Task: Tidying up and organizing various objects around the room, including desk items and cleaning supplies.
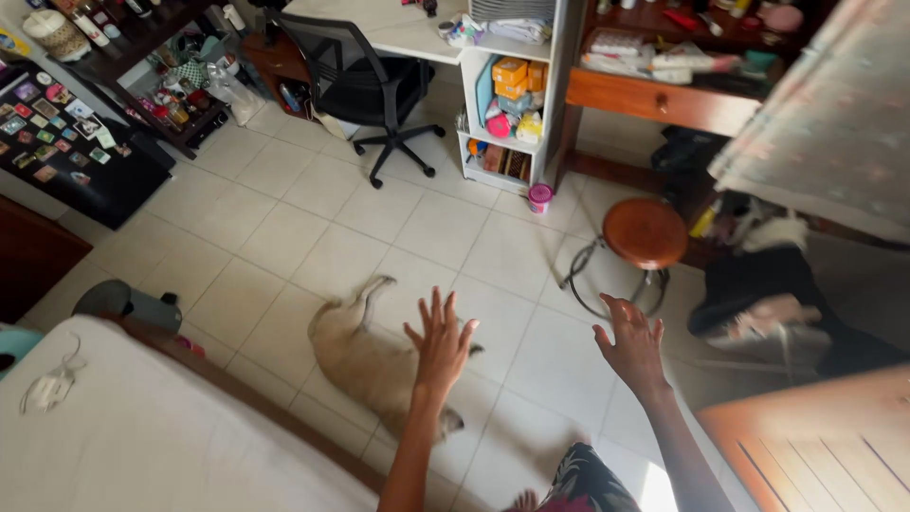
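Overhead, left hand (442, 343) and right hand (632, 343) stretch forward, fingers spread, grip released, above the dog (365, 358).

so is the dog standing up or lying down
Lying down. The tan dog is stretched on its side on the tiled floor, below the left hand.

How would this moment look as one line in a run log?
left hand: open, raised over dog | right hand: open, empty, near stool | dog: lying on tile floor beside bed
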